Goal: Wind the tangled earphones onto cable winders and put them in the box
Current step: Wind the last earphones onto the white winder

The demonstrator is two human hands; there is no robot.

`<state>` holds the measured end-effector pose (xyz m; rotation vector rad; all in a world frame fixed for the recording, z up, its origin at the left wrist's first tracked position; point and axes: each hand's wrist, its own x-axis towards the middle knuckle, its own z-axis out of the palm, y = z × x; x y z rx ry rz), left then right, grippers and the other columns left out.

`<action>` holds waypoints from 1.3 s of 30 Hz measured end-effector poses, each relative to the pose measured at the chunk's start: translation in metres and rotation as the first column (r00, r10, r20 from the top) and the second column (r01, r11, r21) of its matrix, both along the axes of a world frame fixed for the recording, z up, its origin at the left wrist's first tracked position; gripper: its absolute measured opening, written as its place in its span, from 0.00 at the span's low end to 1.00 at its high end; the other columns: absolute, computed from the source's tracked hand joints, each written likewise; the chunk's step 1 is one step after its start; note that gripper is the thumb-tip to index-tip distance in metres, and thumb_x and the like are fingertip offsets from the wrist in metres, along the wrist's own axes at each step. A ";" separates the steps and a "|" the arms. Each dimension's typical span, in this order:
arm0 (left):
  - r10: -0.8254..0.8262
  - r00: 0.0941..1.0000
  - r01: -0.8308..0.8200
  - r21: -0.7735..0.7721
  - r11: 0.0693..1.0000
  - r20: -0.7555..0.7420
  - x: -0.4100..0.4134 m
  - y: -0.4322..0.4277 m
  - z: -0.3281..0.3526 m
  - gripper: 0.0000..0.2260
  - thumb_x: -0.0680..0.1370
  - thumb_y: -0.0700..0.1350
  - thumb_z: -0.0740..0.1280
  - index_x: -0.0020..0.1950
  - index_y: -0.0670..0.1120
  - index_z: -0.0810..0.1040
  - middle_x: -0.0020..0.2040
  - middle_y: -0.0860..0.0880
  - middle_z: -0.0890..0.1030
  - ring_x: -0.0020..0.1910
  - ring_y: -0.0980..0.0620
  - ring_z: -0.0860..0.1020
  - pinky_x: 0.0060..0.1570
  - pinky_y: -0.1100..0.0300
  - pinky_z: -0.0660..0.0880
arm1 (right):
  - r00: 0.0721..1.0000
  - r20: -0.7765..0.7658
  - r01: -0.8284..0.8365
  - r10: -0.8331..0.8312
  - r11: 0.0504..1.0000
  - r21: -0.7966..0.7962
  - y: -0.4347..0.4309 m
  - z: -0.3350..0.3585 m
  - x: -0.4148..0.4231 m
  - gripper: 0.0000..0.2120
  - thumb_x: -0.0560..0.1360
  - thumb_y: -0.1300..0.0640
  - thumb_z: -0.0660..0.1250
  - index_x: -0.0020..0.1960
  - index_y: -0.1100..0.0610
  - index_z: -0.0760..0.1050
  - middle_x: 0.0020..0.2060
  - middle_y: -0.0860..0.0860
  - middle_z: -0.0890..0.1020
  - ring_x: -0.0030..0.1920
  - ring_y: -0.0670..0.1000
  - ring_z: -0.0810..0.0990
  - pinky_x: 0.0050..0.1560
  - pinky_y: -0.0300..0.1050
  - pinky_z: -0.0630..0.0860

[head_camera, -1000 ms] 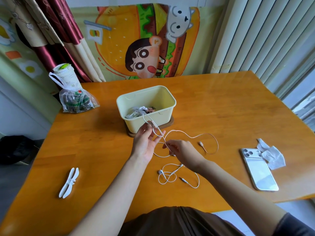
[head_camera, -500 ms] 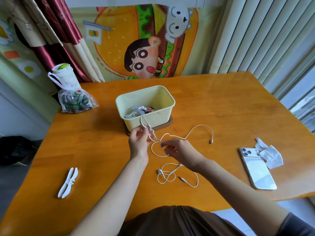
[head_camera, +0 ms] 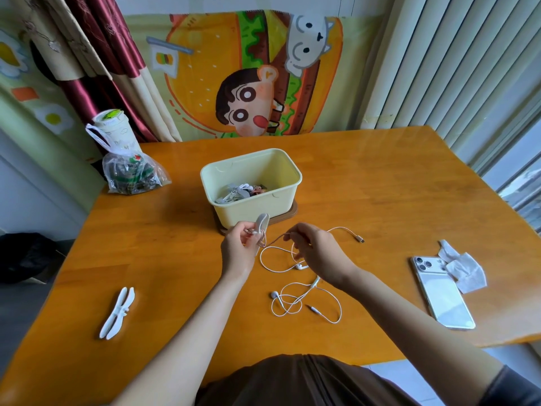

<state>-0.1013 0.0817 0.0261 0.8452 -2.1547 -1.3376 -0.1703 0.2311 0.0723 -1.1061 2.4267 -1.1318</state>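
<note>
Left hand (head_camera: 238, 253) grips one winder (head_camera: 261, 226) (two visible); right hand (head_camera: 319, 253) pinches one earphone cable (head_camera: 299, 266).

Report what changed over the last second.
The cable loop right of the hands opened out, its plug swinging rightward. The left hand lowered the winder it grips; the right hand kept pinching the cable. The second earphones, spare winder, box and phone stayed put.

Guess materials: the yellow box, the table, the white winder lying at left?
Box: likely moulded plastic, pale yellow, satin, rounded rim. Table: wood, glossy varnish; grain and window glare show. Winder: white, matte, probably soft plastic or silicone; cannot tell which.
</note>
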 end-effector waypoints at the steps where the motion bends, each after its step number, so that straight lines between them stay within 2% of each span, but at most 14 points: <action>1: -0.034 0.999 0.034 -0.008 0.999 0.010 0.000 0.000 0.000 0.04 0.76 0.36 0.67 0.50 0.42 0.79 0.43 0.49 0.79 0.38 0.62 0.75 0.34 0.78 0.69 | 1.000 -0.025 -0.003 0.004 1.000 0.001 0.001 0.001 -0.001 0.10 0.80 0.61 0.57 0.52 0.61 0.77 0.45 0.48 0.77 0.37 0.40 0.73 0.37 0.27 0.69; 3: -0.107 0.993 0.107 -0.009 0.994 0.039 0.001 0.000 0.000 0.04 0.76 0.37 0.68 0.49 0.43 0.79 0.41 0.52 0.79 0.38 0.62 0.75 0.35 0.78 0.69 | 0.997 -0.080 -0.010 0.011 1.000 0.013 0.003 0.003 -0.007 0.10 0.80 0.61 0.59 0.51 0.60 0.79 0.44 0.47 0.77 0.38 0.39 0.73 0.38 0.26 0.68; 5: -0.212 0.975 0.211 0.021 0.977 0.071 0.001 0.000 0.000 0.03 0.76 0.40 0.69 0.49 0.45 0.80 0.41 0.54 0.80 0.39 0.60 0.76 0.38 0.76 0.70 | 0.995 -0.104 -0.006 0.010 0.999 0.032 0.006 0.004 -0.014 0.09 0.79 0.60 0.60 0.51 0.58 0.79 0.45 0.49 0.78 0.40 0.43 0.75 0.39 0.29 0.69; 8: -0.380 0.922 0.370 0.118 0.922 0.077 0.001 0.003 0.001 0.05 0.76 0.42 0.69 0.51 0.46 0.80 0.45 0.51 0.82 0.47 0.50 0.78 0.49 0.61 0.75 | 0.993 -0.120 0.014 -0.009 0.999 0.046 0.009 0.004 -0.023 0.09 0.79 0.58 0.61 0.50 0.56 0.80 0.45 0.49 0.78 0.41 0.48 0.76 0.39 0.35 0.70; 10: -0.461 0.886 0.445 0.189 0.875 0.047 0.002 0.006 0.004 0.05 0.76 0.41 0.69 0.51 0.48 0.80 0.48 0.49 0.82 0.50 0.49 0.79 0.52 0.57 0.76 | 0.992 -0.124 0.036 -0.032 0.999 0.034 0.011 0.004 -0.028 0.08 0.78 0.58 0.62 0.50 0.57 0.80 0.44 0.50 0.78 0.41 0.48 0.76 0.39 0.33 0.70; 13: -0.536 0.844 0.517 0.298 0.802 -0.024 0.005 0.010 0.009 0.06 0.77 0.41 0.68 0.50 0.51 0.79 0.48 0.50 0.82 0.50 0.51 0.79 0.50 0.60 0.76 | 0.991 -0.097 0.092 -0.091 0.996 0.010 0.014 0.005 -0.033 0.07 0.76 0.56 0.66 0.49 0.58 0.80 0.43 0.50 0.79 0.40 0.46 0.75 0.39 0.30 0.69; 16: -0.553 0.828 0.540 0.392 0.745 -0.091 0.008 0.012 0.011 0.07 0.77 0.40 0.67 0.51 0.51 0.79 0.45 0.53 0.83 0.46 0.54 0.79 0.46 0.61 0.76 | 0.991 -0.073 0.109 -0.111 0.994 -0.024 0.015 0.004 -0.036 0.06 0.75 0.56 0.67 0.47 0.58 0.80 0.42 0.50 0.79 0.38 0.42 0.74 0.38 0.29 0.69; 19: -0.550 0.828 0.536 0.433 0.725 -0.106 0.010 0.014 0.012 0.06 0.77 0.39 0.67 0.52 0.48 0.79 0.43 0.54 0.83 0.44 0.56 0.79 0.44 0.63 0.77 | 0.989 -0.071 0.127 -0.130 0.991 -0.042 0.014 0.003 -0.037 0.06 0.74 0.56 0.68 0.47 0.58 0.80 0.41 0.50 0.80 0.38 0.42 0.75 0.37 0.30 0.70; 23: -0.543 0.833 0.522 0.481 0.704 -0.108 0.012 0.010 0.014 0.06 0.77 0.38 0.67 0.52 0.46 0.79 0.46 0.48 0.83 0.47 0.50 0.80 0.47 0.59 0.77 | 0.987 -0.068 0.145 -0.148 0.988 -0.044 0.016 0.002 -0.038 0.06 0.74 0.56 0.68 0.47 0.58 0.80 0.41 0.50 0.79 0.37 0.42 0.74 0.36 0.29 0.69; 26: -0.586 0.796 0.572 0.508 0.644 -0.152 0.012 0.012 0.020 0.07 0.76 0.37 0.66 0.53 0.45 0.79 0.46 0.50 0.83 0.46 0.53 0.80 0.45 0.62 0.77 | 0.988 -0.051 0.144 -0.145 0.989 -0.029 0.016 0.000 -0.035 0.06 0.74 0.57 0.68 0.47 0.59 0.81 0.39 0.49 0.79 0.36 0.41 0.74 0.35 0.27 0.70; 30: -0.459 0.835 0.542 0.597 0.591 -0.304 0.007 0.019 0.033 0.09 0.77 0.33 0.64 0.53 0.44 0.78 0.45 0.49 0.83 0.48 0.54 0.81 0.48 0.62 0.78 | 0.989 0.035 0.142 -0.141 0.990 -0.003 0.017 -0.004 -0.029 0.07 0.76 0.57 0.66 0.47 0.60 0.80 0.33 0.45 0.78 0.32 0.41 0.74 0.33 0.28 0.71; 34: -0.250 0.868 0.494 0.682 0.540 -0.430 0.000 0.021 0.040 0.11 0.77 0.33 0.61 0.53 0.45 0.78 0.47 0.50 0.83 0.49 0.53 0.81 0.50 0.58 0.78 | 0.989 0.104 0.102 -0.103 0.995 0.011 0.017 -0.011 -0.017 0.07 0.78 0.56 0.62 0.47 0.54 0.78 0.33 0.44 0.77 0.32 0.42 0.74 0.32 0.29 0.71; 37: -0.082 0.891 0.425 0.758 0.496 -0.446 -0.005 0.019 0.040 0.10 0.78 0.34 0.60 0.54 0.45 0.77 0.49 0.48 0.83 0.52 0.50 0.80 0.55 0.53 0.76 | 0.990 0.120 0.070 -0.071 0.997 0.016 0.015 -0.014 -0.008 0.08 0.79 0.56 0.60 0.48 0.54 0.78 0.33 0.45 0.77 0.32 0.42 0.74 0.32 0.30 0.70; 39: -0.014 0.899 0.388 0.779 0.493 -0.439 -0.006 0.018 0.040 0.10 0.78 0.35 0.61 0.54 0.45 0.77 0.51 0.47 0.82 0.52 0.49 0.80 0.53 0.54 0.77 | 0.989 0.130 0.062 -0.064 0.998 0.017 0.013 -0.014 -0.004 0.09 0.80 0.57 0.59 0.50 0.54 0.79 0.33 0.44 0.77 0.31 0.42 0.73 0.31 0.30 0.69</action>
